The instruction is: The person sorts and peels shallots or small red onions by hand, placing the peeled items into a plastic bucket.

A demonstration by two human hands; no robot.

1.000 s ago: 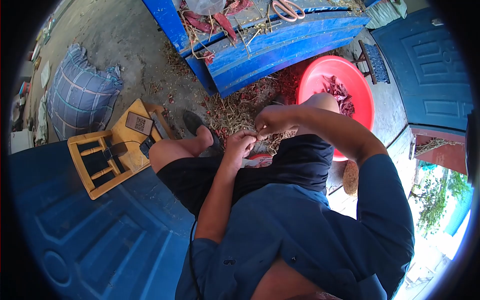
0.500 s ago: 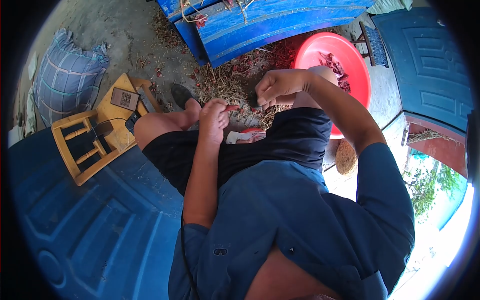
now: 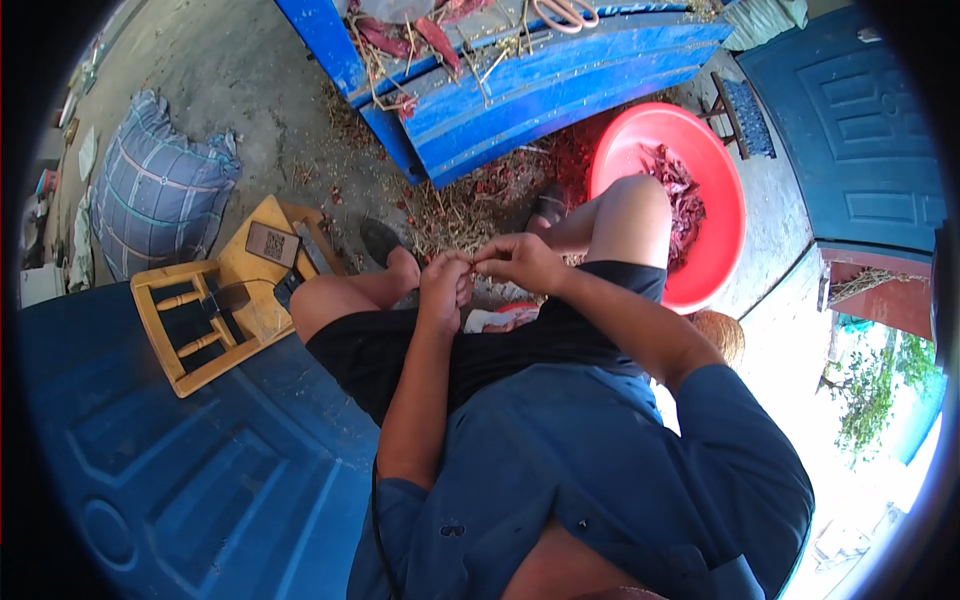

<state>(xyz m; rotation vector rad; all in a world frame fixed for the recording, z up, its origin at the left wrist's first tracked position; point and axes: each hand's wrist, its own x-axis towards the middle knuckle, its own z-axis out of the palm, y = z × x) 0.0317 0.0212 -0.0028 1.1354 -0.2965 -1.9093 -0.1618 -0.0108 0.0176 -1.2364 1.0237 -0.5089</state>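
My left hand (image 3: 443,290) is closed around a dried red pepper (image 3: 473,268), of which only a small bit shows. Against it, my right hand (image 3: 522,263) is pinched, its fingertips meeting the left fingers at the pepper's end; what they grip is too small to tell. Both hands are above my lap. Below them a white and red item (image 3: 503,318) shows between my thighs. Dry stalks and red scraps (image 3: 450,215) litter the floor beyond the hands. More dried red peppers (image 3: 680,210) lie in a large red basin (image 3: 722,250) to the right.
A blue metal bed or bin (image 3: 560,90) stands ahead, with peppers, stalks and pink-handled scissors (image 3: 566,14) on it. On the left are a wooden chair (image 3: 190,375) with a QR-code card (image 3: 273,245) and a checked sack (image 3: 160,190). A small stool (image 3: 745,115) is at the right.
My two hands have come together from apart, the right moving left and down. The pepper is now mostly hidden. The view has tilted, showing more of the blue structure's top.
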